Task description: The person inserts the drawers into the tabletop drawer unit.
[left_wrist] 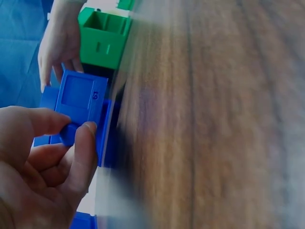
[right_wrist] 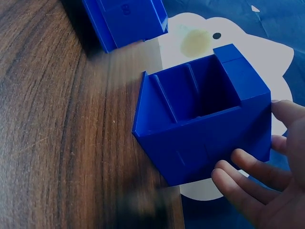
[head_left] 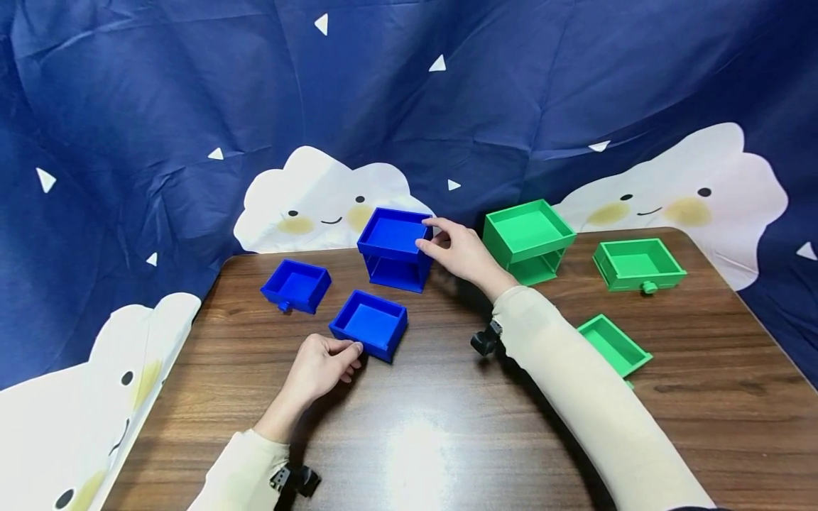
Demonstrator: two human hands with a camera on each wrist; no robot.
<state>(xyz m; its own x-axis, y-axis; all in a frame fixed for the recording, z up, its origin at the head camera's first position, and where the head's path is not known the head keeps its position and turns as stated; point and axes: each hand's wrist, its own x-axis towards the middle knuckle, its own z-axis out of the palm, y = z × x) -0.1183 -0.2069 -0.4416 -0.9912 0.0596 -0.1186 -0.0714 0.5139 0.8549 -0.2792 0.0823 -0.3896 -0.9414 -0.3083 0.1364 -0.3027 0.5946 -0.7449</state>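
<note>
My left hand (head_left: 319, 370) pinches the round knob (left_wrist: 69, 135) of a small blue drawer (head_left: 371, 323) between thumb and fingertips. The drawer is in front of a blue cabinet (head_left: 387, 250), which has a shallow tray on top and an open front. My right hand (head_left: 465, 254) holds the cabinet by its right side. Its thumb and index finger reach over the tray's rim, and other fingers (right_wrist: 233, 179) lie against the side wall. A second blue drawer (head_left: 297, 284) lies to the left on the table, its knob facing the near side.
To the right stands a green cabinet (head_left: 529, 231) of the same shape. One green drawer (head_left: 639, 264) lies beside it; another green drawer (head_left: 615, 344) is partly behind my right sleeve (head_left: 594, 397). The wooden table (head_left: 447, 397) ends at a dark blue curtain (head_left: 383, 85) with cloud prints.
</note>
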